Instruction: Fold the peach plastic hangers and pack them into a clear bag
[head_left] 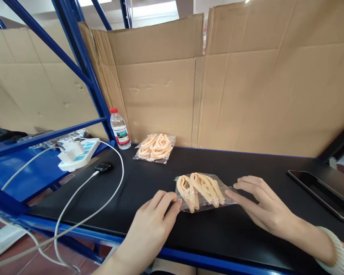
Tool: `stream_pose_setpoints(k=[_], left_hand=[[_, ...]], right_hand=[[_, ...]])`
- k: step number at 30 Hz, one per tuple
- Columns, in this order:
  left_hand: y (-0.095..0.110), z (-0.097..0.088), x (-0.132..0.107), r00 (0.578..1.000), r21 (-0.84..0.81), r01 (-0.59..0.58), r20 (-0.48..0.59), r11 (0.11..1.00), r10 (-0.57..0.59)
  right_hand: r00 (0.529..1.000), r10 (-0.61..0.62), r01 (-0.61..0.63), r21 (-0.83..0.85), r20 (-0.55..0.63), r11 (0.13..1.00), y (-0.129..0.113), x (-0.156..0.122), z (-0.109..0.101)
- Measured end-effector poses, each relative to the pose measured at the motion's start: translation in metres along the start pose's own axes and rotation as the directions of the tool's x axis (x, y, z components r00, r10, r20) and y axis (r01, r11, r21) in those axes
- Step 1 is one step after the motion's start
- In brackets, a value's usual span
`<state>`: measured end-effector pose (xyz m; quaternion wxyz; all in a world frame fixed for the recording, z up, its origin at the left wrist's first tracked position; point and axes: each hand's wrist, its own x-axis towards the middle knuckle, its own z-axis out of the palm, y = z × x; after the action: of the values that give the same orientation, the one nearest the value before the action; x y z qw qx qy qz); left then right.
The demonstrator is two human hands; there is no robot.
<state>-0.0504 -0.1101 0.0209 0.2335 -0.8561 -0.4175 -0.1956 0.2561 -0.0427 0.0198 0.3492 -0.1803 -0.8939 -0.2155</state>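
A clear plastic bag (200, 193) holding cream-coloured, soft-looking looped strips lies on the black tabletop in front of me. My left hand (157, 219) pinches the bag's left edge between thumb and fingers. At the opposite end, my right hand (259, 206) is open, its thumb touching the bag's right edge and its other fingers stretched apart above the table. Farther back, near the cardboard, sits a second clear bag (156, 148) filled with similar looped strips; neither hand touches it.
A water bottle (120, 130) with a red cap stands at the back left. White cables (122, 172) loop across the left side by a small black device (103, 167) and a power strip (81, 154). A phone (322, 193) lies at right; cardboard (260, 95) walls the back.
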Motion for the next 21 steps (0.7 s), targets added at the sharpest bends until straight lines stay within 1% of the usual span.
stream_pose_setpoints(k=[2, 4, 6, 7, 9, 11, 12, 14, 15, 17, 19, 20, 21], left_hand=[[-0.009, -0.010, 0.001, 1.000, -0.029, -0.002, -0.012, 1.000, 0.002], [-0.019, -0.019, 0.004, 1.000, -0.062, 0.001, -0.016, 0.998, -0.002], [-0.030, -0.025, 0.009, 0.999, -0.089, -0.005, -0.049, 0.996, 0.001], [-0.036, -0.027, 0.012, 0.997, -0.094, 0.005, -0.073, 0.996, -0.012], [-0.047, -0.030, 0.021, 0.989, -0.083, 0.069, -0.124, 0.994, -0.079], [-0.058, -0.032, 0.030, 0.972, -0.115, 0.153, -0.163, 0.982, -0.170], [-0.064, -0.033, 0.035, 0.957, -0.156, 0.196, -0.186, 0.968, -0.223], [-0.076, -0.035, 0.043, 0.933, -0.278, 0.271, -0.161, 0.921, -0.323], [-0.082, -0.036, 0.046, 0.919, -0.339, 0.313, -0.129, 0.887, -0.374], [-0.096, -0.038, 0.051, 0.878, -0.447, 0.392, -0.080, 0.804, -0.472], [-0.111, -0.038, 0.056, 0.824, -0.519, 0.436, -0.098, 0.735, -0.558], [-0.119, -0.038, 0.059, 0.803, -0.546, 0.442, -0.113, 0.711, -0.586], [-0.129, -0.037, 0.064, 0.780, -0.578, 0.445, -0.126, 0.685, -0.613]], right_hand=[[0.999, -0.013, 0.013, 0.003, -0.043, 1.000, 0.002, 0.011, -0.004], [1.000, 0.008, -0.007, 0.088, -0.002, 0.996, 0.005, 0.024, -0.007], [0.998, 0.046, -0.052, 0.203, 0.034, 0.978, 0.009, 0.039, -0.008], [0.996, 0.076, -0.083, 0.254, 0.036, 0.964, 0.011, 0.046, -0.008], [0.986, 0.164, -0.160, 0.334, 0.018, 0.929, 0.015, 0.063, -0.005], [0.956, 0.295, -0.275, 0.394, 0.012, 0.877, 0.018, 0.080, 0.001], [0.929, 0.368, -0.342, 0.420, 0.019, 0.840, 0.020, 0.088, 0.005], [0.868, 0.494, -0.449, 0.482, 0.037, 0.753, 0.024, 0.106, 0.014], [0.844, 0.535, -0.477, 0.520, 0.046, 0.708, 0.026, 0.115, 0.019], [0.810, 0.584, -0.489, 0.622, 0.062, 0.612, 0.029, 0.133, 0.030], [0.769, 0.630, -0.490, 0.734, 0.110, 0.471, 0.032, 0.151, 0.042], [0.742, 0.654, -0.492, 0.782, 0.147, 0.382, 0.033, 0.160, 0.049], [0.704, 0.684, -0.497, 0.819, 0.190, 0.285, 0.035, 0.170, 0.056]])
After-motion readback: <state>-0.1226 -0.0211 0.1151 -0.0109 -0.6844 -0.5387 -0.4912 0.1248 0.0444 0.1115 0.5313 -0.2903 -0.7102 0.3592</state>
